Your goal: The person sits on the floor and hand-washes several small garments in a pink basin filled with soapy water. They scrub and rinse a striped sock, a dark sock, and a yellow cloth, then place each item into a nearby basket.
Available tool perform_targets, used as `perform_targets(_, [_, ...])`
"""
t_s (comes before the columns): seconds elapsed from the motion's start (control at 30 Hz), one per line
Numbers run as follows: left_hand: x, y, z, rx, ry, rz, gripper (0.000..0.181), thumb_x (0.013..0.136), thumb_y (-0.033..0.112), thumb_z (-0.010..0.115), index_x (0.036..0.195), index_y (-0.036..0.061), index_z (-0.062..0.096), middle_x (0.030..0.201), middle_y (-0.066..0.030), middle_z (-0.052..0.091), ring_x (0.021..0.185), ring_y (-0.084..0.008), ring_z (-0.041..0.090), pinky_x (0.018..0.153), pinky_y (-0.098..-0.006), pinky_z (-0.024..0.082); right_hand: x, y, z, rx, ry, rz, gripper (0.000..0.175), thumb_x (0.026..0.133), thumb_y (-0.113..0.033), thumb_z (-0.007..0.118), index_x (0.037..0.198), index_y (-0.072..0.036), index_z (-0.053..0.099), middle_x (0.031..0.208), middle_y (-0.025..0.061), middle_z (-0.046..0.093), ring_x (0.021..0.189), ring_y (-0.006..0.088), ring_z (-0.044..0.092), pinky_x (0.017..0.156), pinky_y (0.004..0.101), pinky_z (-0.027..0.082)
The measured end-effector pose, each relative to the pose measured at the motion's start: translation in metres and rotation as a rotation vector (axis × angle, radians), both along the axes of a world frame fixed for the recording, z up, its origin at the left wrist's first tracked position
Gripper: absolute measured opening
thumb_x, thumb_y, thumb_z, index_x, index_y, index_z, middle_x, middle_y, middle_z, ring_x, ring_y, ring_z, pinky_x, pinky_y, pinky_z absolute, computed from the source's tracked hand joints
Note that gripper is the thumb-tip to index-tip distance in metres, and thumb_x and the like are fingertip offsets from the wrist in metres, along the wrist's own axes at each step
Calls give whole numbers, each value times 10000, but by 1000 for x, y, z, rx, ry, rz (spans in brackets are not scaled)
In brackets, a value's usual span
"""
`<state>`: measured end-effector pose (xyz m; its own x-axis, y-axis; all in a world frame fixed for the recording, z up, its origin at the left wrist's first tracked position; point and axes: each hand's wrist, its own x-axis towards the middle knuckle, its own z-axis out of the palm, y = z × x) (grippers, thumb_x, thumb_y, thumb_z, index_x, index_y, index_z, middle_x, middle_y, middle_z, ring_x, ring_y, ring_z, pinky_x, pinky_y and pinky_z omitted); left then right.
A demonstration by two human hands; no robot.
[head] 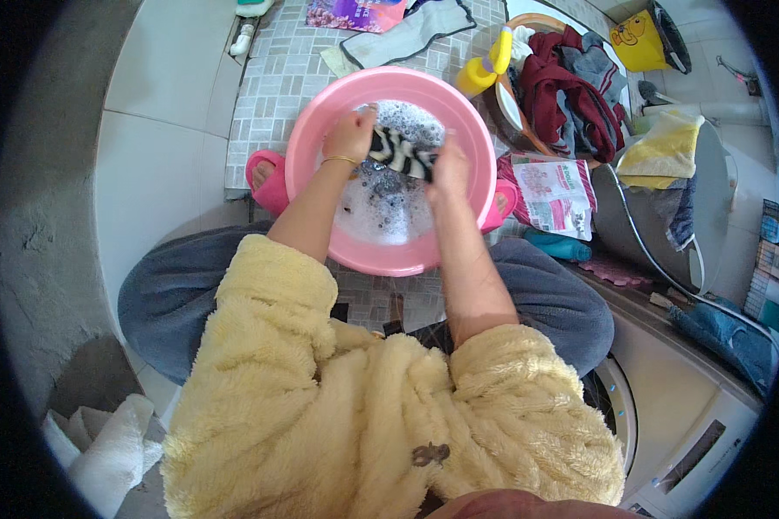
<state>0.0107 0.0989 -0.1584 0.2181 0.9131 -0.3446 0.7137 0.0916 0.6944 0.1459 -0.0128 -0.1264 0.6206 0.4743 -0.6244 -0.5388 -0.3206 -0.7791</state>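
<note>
A pink plastic basin (pixel 472 194) holding sudsy water (pixel 389 217) stands between my feet on the tiled floor. Stretched over the water is a black-and-white striped cloth (pixel 399 152), gripped at both ends. My left hand (pixel 350 136), with a thin gold-coloured bracelet at its wrist, has the cloth's left end. At the cloth's right end, my right hand (pixel 450 165) is closed and slightly blurred. What the cloth is exactly, I cannot tell.
To the upper right are a yellow bottle (pixel 477 76) and a brown tub heaped with dark red and grey clothes (pixel 571 97). A printed packet (pixel 552 194) lies right of the basin, near a grey drum-like container (pixel 720 194). A grey cloth (pixel 406 36) lies beyond the basin.
</note>
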Motion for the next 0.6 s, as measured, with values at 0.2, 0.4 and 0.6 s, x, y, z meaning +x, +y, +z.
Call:
perform_targets(0.2, [-8,-21,-48,139,31,-99,413,835,394,607,1019,27,572,1058,-203,600,1006,-362,570,874,-447,440,4,-15,-53,-206,-1156,483,340,791,-140,638,1113,-75,550,1089,236,523,1014,375,529,845,470,447])
perform_targets(0.4, [3,-35,-51,354,225,-180,273,802,233,643,996,61,555,1005,-207,565,984,-377,551,840,-463,446,5,-19,-69,-459,-1100,736,371,814,-161,593,1171,-84,522,1064,180,539,982,364,553,854,447,471])
perform_targets(0.6, [55,-103,35,445,-261,-132,282,780,53,564,1050,81,487,1047,-180,506,1009,-393,522,839,-472,441,-15,1,-32,119,7,408,474,953,-441,426,1138,-22,552,1005,131,605,944,271,604,791,416,506])
